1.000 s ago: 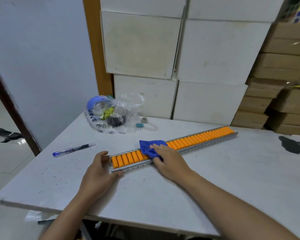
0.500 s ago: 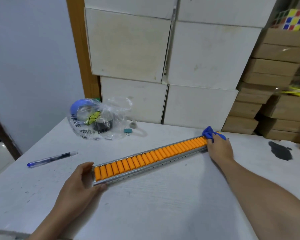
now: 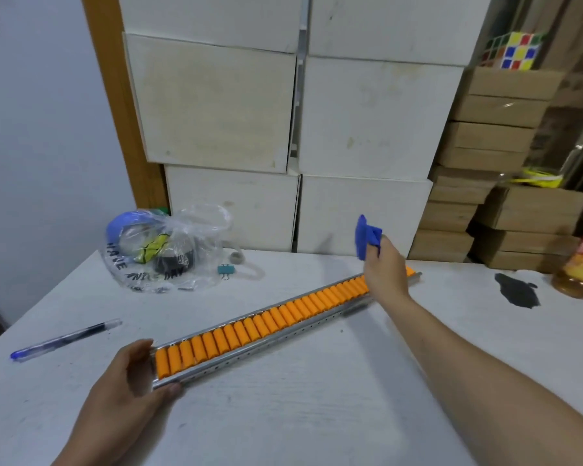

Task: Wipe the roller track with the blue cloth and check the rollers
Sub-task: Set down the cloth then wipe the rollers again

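Table [image 3: 317, 415] surface is white, scuffed and speckled, and carries all items noted. Nearest the camera, the left hand [image 3: 128, 381] is cupped around the near end of the roller track [image 3: 270, 326], thumb on the far rail and fingers curled under the near rail, holding that end in a partly closed grip. The track lies flat on the table and runs diagonally from near left to far right; its metal rails enclose a continuous row of orange rollers [image 3: 249, 329], all seated side by side with none visibly out of line. A pen [image 3: 64, 338] with a blue cap lies on the table to the left of the track, well apart from it. The right forearm crosses above the right half of the table, and the right hand [image 3: 386, 272] is over the far end of the track, raised, with its fingers pinched closed on the blue cloth [image 3: 366, 237]. The cloth is bunched and stands up above the fingers, clear of the rollers. Behind the track on the left sits a clear plastic bag [image 3: 169, 250] with printed lettering and several objects inside, with a small binder clip [image 3: 226, 270] just beside it. A dark stain [image 3: 517, 290] marks the table at far right, near a bottle [image 3: 581, 267] of amber liquid. White boxes [image 3: 216, 105] and brown cartons [image 3: 498, 136] are stacked behind the table, and a puzzle cube [image 3: 514, 50] rests on the topmost carton.
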Tool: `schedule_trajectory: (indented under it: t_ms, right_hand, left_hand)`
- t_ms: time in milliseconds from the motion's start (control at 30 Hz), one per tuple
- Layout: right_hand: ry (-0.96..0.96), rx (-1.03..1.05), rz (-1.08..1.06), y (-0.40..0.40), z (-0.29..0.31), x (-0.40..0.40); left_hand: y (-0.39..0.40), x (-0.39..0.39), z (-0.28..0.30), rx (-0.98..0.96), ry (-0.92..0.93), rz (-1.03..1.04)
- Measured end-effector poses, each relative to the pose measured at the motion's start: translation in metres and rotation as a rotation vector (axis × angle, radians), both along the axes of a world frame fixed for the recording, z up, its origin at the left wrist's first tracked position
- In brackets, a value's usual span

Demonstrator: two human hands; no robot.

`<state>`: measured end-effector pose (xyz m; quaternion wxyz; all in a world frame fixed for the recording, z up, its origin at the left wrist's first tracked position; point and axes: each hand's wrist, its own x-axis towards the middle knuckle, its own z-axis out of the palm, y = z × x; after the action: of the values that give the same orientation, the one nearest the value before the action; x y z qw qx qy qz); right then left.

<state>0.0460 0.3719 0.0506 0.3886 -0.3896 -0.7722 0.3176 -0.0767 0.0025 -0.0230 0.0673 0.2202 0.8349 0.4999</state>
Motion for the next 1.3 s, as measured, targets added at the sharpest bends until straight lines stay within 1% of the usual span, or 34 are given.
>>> schedule_trajectory:
  t_ms: [67,167,200,300,333,367,433,567,667,733,800,867,933,1033,1133,1300]
  right_hand:
    - [0.086,-0.096,0.143,-0.046,0.004,-0.005]
    - [0.186,-0.417,0.369,-0.119,0.002,-0.007]
    - [0.194,-0.488,0.428,-0.142,0.001,-0.006]
    - [0.205,-0.585,0.574,-0.197,-0.004,-0.011]
    - [0.212,-0.575,0.603,-0.209,-0.007,-0.016]
    - [0.204,-0.505,0.622,-0.219,-0.012,-0.021]
    - [0.143,-0.278,0.687,-0.235,-0.021,-0.031]
    - [-0.134,0.210,0.843,-0.252,-0.048,-0.050]
    - [-0.299,0.424,0.943,-0.253,-0.062,-0.054]
    - [-0.344,0.561,0.930,-0.251,-0.068,-0.053]
    - [-0.371,0.599,0.911,-0.245,-0.071,-0.050]
    - [-0.360,0.637,0.876,-0.236,-0.075,-0.049]
    - [-0.341,0.599,0.843,-0.222,-0.073,-0.043]
    - [-0.353,0.471,0.790,-0.194,-0.066,-0.029]
    - [-0.370,0.434,0.698,-0.156,-0.067,-0.012]
    - [-0.434,0.352,0.444,-0.078,-0.068,0.012]
  left_hand:
    - [0.002,0.004,0.003,-0.004,0.003,0.012]
    - [-0.001,0.005,0.003,-0.054,0.015,0.019]
    - [-0.002,0.005,0.003,-0.065,0.019,0.027]
    - [-0.003,0.005,0.004,-0.080,0.022,0.021]
    - [-0.003,0.005,0.005,-0.084,0.020,0.017]
    - [-0.004,0.005,0.006,-0.084,0.020,0.015]
    - [-0.005,0.003,0.004,-0.086,0.003,0.015]
    - [-0.006,0.002,0.001,-0.009,-0.050,0.004]
    - [-0.006,0.003,0.003,0.006,-0.082,0.007]
    - [-0.006,0.002,0.002,0.000,-0.096,0.000]
    - [-0.005,0.002,0.000,-0.011,-0.085,-0.011]
    - [-0.006,0.000,-0.001,-0.038,-0.075,-0.016]
    - [-0.005,-0.001,-0.003,-0.059,-0.057,-0.014]
    - [-0.006,-0.002,-0.004,-0.071,-0.024,0.005]
    - [-0.007,-0.003,-0.006,-0.073,-0.004,-0.006]
    - [-0.007,-0.004,-0.007,-0.057,-0.012,-0.016]
